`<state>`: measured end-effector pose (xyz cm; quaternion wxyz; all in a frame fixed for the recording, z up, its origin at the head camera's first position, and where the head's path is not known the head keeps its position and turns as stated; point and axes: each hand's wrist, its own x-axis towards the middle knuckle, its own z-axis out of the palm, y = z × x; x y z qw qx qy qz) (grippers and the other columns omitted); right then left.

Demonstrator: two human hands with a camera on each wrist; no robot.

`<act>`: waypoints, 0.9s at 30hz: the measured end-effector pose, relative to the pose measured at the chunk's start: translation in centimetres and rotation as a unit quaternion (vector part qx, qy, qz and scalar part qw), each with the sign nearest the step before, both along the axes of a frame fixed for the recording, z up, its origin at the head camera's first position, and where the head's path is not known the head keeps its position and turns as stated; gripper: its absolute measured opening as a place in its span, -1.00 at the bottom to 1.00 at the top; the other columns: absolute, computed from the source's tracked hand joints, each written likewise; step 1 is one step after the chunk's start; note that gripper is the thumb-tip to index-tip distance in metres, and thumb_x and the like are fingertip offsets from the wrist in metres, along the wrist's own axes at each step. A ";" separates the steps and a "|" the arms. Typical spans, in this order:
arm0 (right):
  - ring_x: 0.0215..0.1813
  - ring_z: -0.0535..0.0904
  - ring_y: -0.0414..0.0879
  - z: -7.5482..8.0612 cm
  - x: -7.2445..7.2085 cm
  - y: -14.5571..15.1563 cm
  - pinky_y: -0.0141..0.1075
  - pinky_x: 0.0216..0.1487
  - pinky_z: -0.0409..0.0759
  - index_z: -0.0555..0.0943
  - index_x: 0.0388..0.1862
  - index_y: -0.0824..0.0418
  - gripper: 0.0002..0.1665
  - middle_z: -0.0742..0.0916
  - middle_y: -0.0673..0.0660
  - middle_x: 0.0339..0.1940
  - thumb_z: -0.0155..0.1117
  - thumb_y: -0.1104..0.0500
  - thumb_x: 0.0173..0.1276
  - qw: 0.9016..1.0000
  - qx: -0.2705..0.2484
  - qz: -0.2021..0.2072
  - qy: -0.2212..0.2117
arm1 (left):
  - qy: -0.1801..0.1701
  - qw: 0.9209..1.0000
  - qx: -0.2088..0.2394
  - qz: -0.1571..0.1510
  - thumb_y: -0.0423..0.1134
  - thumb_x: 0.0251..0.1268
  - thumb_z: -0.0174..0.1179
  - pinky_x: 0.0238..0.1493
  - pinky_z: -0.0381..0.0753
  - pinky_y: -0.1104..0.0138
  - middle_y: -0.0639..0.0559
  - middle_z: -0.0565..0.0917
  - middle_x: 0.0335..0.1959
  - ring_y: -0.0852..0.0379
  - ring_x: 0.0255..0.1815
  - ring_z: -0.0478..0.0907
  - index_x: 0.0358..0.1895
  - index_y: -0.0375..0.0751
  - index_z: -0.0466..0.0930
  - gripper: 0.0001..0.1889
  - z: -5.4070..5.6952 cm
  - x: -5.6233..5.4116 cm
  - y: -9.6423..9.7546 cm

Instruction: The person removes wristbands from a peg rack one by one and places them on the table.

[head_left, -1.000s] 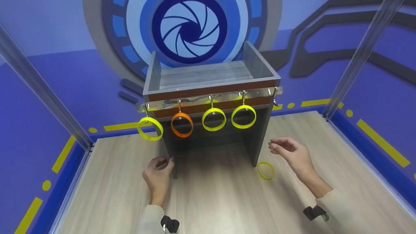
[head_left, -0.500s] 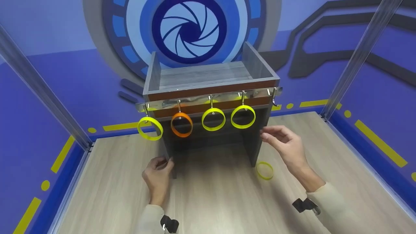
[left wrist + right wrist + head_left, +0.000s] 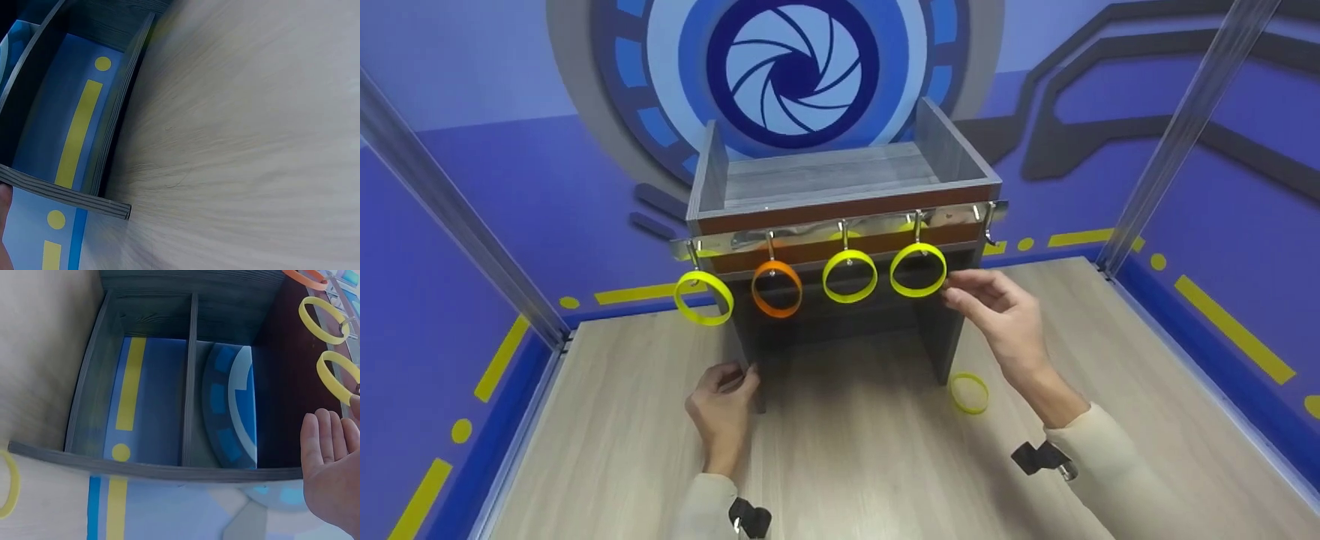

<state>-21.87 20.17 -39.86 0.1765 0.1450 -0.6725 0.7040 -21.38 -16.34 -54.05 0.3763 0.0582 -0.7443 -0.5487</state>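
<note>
A grey wooden shelf unit (image 3: 952, 150) carries a metal hook rail (image 3: 810, 237) across its front. Three yellow rings hang from the hooks, among them the rightmost yellow ring (image 3: 894, 271), and one orange ring (image 3: 754, 289) hangs between the first two. My left hand (image 3: 723, 405) grips the front edge of the left side panel low down; in the left wrist view, a bit of that hand shows beside the panel (image 3: 73, 198). My right hand (image 3: 1006, 319) has its fingertips right at the rightmost ring's edge. In the right wrist view its fingers (image 3: 326, 436) are extended.
Another yellow ring (image 3: 969, 393) lies on the wooden tabletop (image 3: 847, 465) by the foot of the right side panel. A hook (image 3: 989, 229) at the rail's right end bears no ring. Blue printed walls (image 3: 1222, 300) stand behind and on both sides.
My right hand has moved left and up, from beside the shelf to the rightmost hanging ring. The left hand has stayed at the left panel, and the rings hang as before.
</note>
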 end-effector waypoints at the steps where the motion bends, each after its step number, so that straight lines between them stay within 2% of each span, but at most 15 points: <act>1: -0.03 0.80 0.06 0.1 0.0 -0.1 -0.14 0.08 0.76 0.67 0.11 0.45 -0.67 0.79 0.27 0.02 0.45 0.44 0.40 1.000 0.000 -0.002 0.000 | -0.001 1.000 0.001 -0.001 -0.51 0.05 0.57 -0.30 0.70 0.56 -0.12 0.80 -0.35 -0.11 -0.32 0.81 -0.33 -0.36 0.75 -0.83 0.0 0.0 0.0; 9: -0.06 0.79 0.07 0.6 -0.3 -0.7 -0.17 0.06 0.77 0.69 0.08 0.43 -0.70 0.80 0.27 -0.03 0.47 0.40 0.40 1.000 -0.009 -0.007 0.001 | -0.021 1.000 0.013 -0.007 -0.48 0.08 0.56 -0.28 0.69 0.57 -0.12 0.80 -0.31 -0.10 -0.30 0.81 -0.30 -0.33 0.76 -0.84 0.1 0.2 0.1; 16: -0.06 0.78 0.22 0.7 -0.6 -1.0 -0.11 0.07 0.77 0.70 0.05 0.45 -0.74 0.81 0.31 -0.06 0.45 0.42 0.41 1.000 -0.022 0.006 -0.005 | -0.005 1.000 0.005 -0.005 -0.49 0.08 0.56 -0.32 0.69 0.57 -0.15 0.79 -0.35 -0.14 -0.34 0.81 -0.35 -0.36 0.73 -0.85 0.2 0.1 0.0; 22: -0.12 0.80 0.09 0.7 -0.8 -1.3 -0.08 0.05 0.78 0.68 0.03 0.51 -0.72 0.81 0.31 -0.10 0.47 0.42 0.39 0.999 -0.035 0.014 -0.014 | -0.002 1.000 0.002 -0.005 -0.48 0.07 0.56 -0.32 0.69 0.57 -0.13 0.79 -0.36 -0.10 -0.35 0.81 -0.36 -0.35 0.73 -0.85 0.3 0.1 0.1; 27: -0.14 0.79 0.09 1.0 -0.8 -1.5 -0.11 0.04 0.78 0.67 0.02 0.52 -0.72 0.80 0.31 -0.11 0.47 0.41 0.39 0.999 -0.034 0.007 -0.011 | -0.002 1.000 0.002 -0.003 -0.49 0.07 0.56 -0.31 0.70 0.56 -0.12 0.79 -0.37 -0.07 -0.34 0.81 -0.36 -0.35 0.73 -0.84 0.2 0.2 0.0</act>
